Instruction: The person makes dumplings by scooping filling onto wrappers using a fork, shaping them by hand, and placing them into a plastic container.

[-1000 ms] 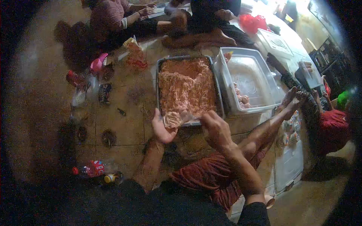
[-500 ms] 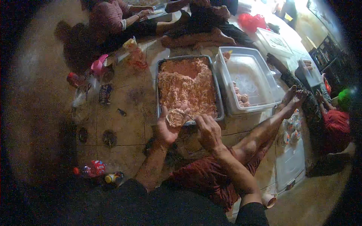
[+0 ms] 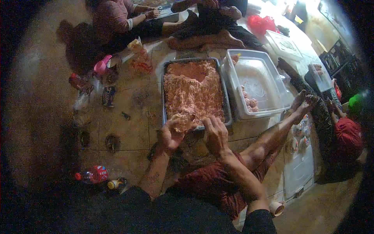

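Note:
My left hand (image 3: 170,136), palm up with its fingers curled, cradles a round piece of thin dough wrapper with pinkish meat filling (image 3: 180,122). My right hand (image 3: 216,134) is closed around a thin-handled metal utensil (image 3: 198,117), whose tip reaches the filling; its head cannot be made out. Both hands are at the near edge of a deep grey tray (image 3: 227,107) full of pinkish minced filling (image 3: 193,91), scooped out lower at the far end. To its right stands a clear plastic tub (image 3: 269,85) with several filled balls (image 3: 251,103) along its left side.
A cola bottle (image 3: 95,174) and a small yellow-capped bottle (image 3: 117,183) lie at left. A pink cup (image 3: 102,65) is farther off. Bare legs (image 3: 265,136) stretch out at right, beside a plastic lid (image 3: 299,167) and a cup (image 3: 276,208). Other people sit beyond and at right.
My left fingers have curled up around the wrapper, which now looks folded and tilted rather than flat. My right hand has shifted slightly, with the utensil still in it.

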